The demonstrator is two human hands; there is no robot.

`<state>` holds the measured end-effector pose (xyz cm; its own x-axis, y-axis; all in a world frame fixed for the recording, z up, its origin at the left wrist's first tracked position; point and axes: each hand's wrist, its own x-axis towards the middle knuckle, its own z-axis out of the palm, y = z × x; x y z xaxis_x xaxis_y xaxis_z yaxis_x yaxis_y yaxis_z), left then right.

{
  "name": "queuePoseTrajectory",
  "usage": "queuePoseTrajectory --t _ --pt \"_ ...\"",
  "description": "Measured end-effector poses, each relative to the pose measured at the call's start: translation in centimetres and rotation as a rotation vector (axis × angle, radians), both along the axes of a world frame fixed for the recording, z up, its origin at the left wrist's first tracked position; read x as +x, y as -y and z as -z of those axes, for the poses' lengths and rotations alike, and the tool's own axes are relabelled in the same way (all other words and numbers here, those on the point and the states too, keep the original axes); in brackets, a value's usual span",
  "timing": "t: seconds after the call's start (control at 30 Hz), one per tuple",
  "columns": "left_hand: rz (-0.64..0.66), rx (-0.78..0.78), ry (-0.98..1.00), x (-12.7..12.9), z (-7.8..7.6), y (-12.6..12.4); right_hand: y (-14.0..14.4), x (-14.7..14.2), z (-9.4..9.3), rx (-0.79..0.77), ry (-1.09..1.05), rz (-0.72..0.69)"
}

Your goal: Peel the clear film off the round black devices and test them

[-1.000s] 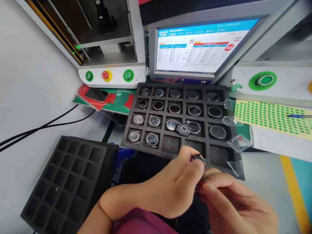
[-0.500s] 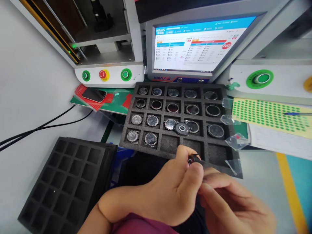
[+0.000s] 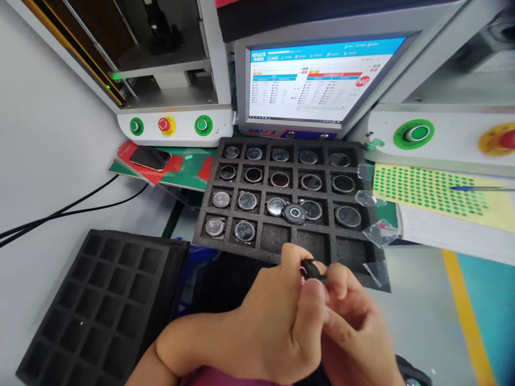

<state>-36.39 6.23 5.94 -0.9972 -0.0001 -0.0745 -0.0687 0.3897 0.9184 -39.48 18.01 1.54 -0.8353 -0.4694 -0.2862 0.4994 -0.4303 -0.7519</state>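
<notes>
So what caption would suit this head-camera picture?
Both hands pinch a small black disc in front of a foam tray of round parts.

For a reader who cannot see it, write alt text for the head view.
Both hands, left hand and right hand, pinch a small dark round part in front of a black foam tray of round parts. One round part lies loose on the tray's dividers, below a monitor.

Factory inspection station, grey-framed test monitor showing a red NG badge (image 3: pixel 362 81), white machine with green and red push-buttons (image 3: pixel 167 125), black foam compartment tray of round watch cases (image 3: pixel 284 195), green dot sticker sheet (image 3: pixel 430 190)
</notes>
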Motion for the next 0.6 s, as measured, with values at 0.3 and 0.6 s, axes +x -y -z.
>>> queuePoseTrajectory --t 0.3,0.6 --pt "0.010 0.153 0.129 -0.4 0.1 -0.1 0.5 0.1 0.2 0.008 0.049 0.016" --pt "0.126 0.779 0.504 -0.9 2.0 1.1 -2.0 -2.0 0.4 0.429 -0.832 0.145"
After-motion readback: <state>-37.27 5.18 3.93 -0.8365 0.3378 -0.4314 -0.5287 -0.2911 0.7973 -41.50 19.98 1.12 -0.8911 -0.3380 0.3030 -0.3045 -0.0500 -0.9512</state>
